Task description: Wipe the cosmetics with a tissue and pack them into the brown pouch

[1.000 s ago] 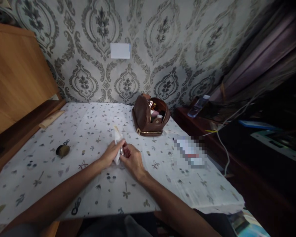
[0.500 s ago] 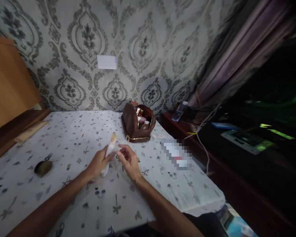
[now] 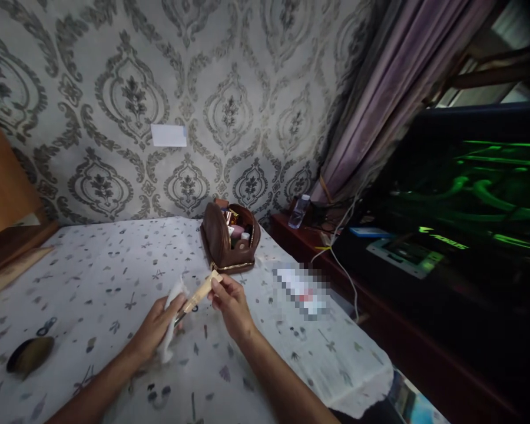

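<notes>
My left hand (image 3: 156, 323) holds a white tissue (image 3: 173, 321), which hangs down below the fingers. A slim tube (image 3: 201, 294), pale yellow toward its far end and darker at its near end, lies across between my hands. Its near end is against the tissue and left fingers. My right hand (image 3: 234, 303) pinches the pale far end between thumb and fingers. Just beyond my hands stands an open brown bag (image 3: 232, 250) with small bottles and other items inside.
The patterned cloth (image 3: 128, 265) covers the surface. A dark oval object (image 3: 30, 356) lies at the left. Right of the bag are a blurred packet (image 3: 302, 291), a clear bottle (image 3: 299, 212), a white cable (image 3: 347, 282) and a black case with green lights (image 3: 477, 194).
My right hand has closed on the tube's pale end, and more of the tube shows outside the tissue. The view has shifted, with the bag now lower and further left.
</notes>
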The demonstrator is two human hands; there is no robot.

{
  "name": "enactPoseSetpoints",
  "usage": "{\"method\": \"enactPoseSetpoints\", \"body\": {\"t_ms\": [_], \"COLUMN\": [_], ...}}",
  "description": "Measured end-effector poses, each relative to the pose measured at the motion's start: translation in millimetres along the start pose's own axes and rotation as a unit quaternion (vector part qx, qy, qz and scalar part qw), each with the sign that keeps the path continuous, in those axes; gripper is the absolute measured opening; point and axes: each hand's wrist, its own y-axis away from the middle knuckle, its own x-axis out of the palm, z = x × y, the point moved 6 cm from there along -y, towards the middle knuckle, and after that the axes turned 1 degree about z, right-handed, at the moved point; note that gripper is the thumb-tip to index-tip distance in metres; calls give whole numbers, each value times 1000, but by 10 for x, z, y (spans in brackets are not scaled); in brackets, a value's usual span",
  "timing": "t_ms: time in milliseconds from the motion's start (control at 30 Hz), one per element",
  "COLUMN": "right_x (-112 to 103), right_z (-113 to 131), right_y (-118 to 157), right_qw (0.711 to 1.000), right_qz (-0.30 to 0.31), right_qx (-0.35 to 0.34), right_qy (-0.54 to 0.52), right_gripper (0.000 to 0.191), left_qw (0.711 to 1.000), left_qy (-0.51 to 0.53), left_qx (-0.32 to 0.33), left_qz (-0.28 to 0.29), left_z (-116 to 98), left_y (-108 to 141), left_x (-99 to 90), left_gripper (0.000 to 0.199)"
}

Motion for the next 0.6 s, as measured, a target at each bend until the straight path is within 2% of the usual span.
{"method": "enactPoseSetpoints", "body": {"t_ms": [67,133,200,400,500,600], "right_x": [-8,-19,-44,-129,-195,-332], "right_z": [48,113,171,204,248,356], "right_y": [-9,-9,2,139,244,308], "right_qw": [1000,999,998,991,983,975], "right_qz": [15,36,54,99,98,81], "right_qx": [2,-2,-4,10,-17,-50], "right_qy": [-1,11,27,87,154,201], "right_gripper": [39,39,40,39,37,35], "left_qw": [996,991,987,966,953,952], "left_qy": [61,98,123,196,228,233], "left_qx": [-61,-93,-105,-167,-199,-196], "left_qz": [-16,-2,15,9,-9,-40], "left_z": [52,63,69,230,304,331], "left_y": [12,8,-23,-167,-174,-172], "left_x": [8,40,57,7,-43,-143], "left_gripper": [60,63,65,65,63,61]}}
